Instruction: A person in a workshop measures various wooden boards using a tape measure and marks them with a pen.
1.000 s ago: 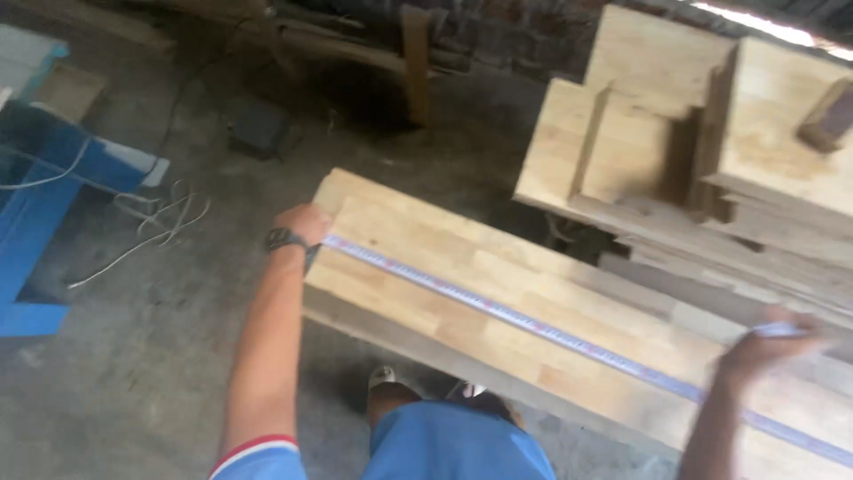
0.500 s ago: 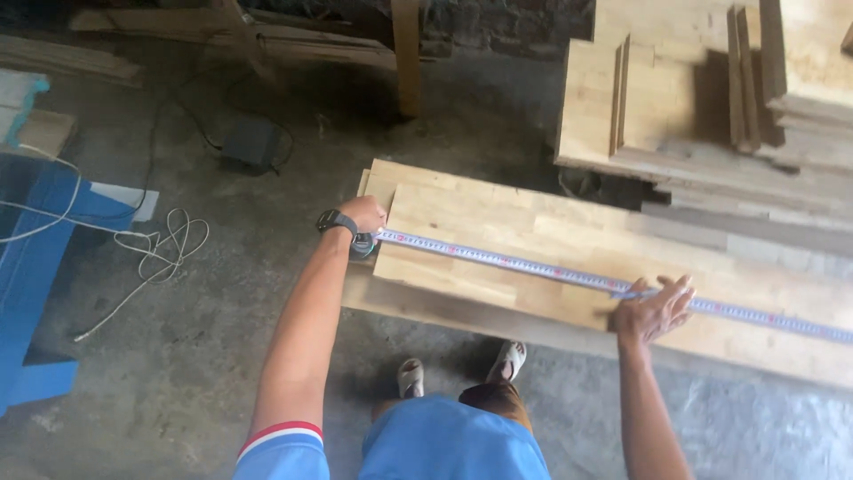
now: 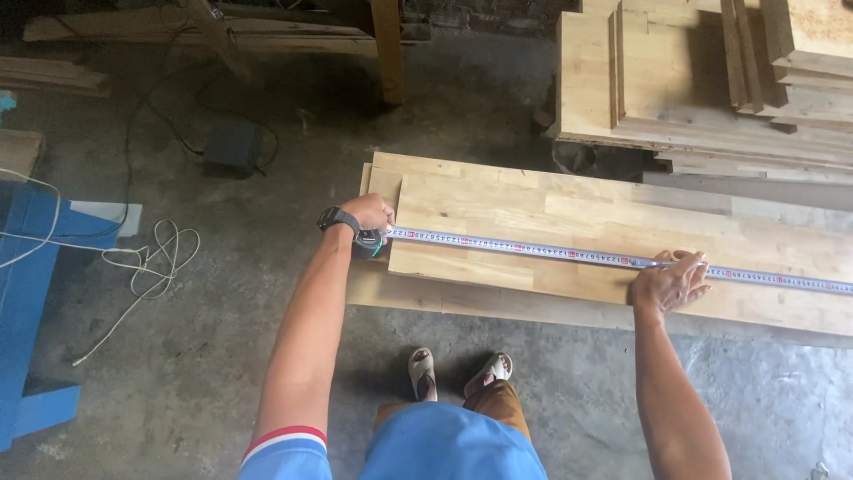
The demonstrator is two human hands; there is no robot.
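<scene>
bare floor (image 3: 222, 356) left, stacked boards (image 3: 675, 80) beyond

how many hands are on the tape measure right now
2. The left hand holds the tape measure case at the board's left end; the right hand presses the blade partway along the board. No other hands show.

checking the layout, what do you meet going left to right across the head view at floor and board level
blue bench → white cord → left hand on the tape case → tape measure along the wooden board → right hand pressing the tape
</scene>
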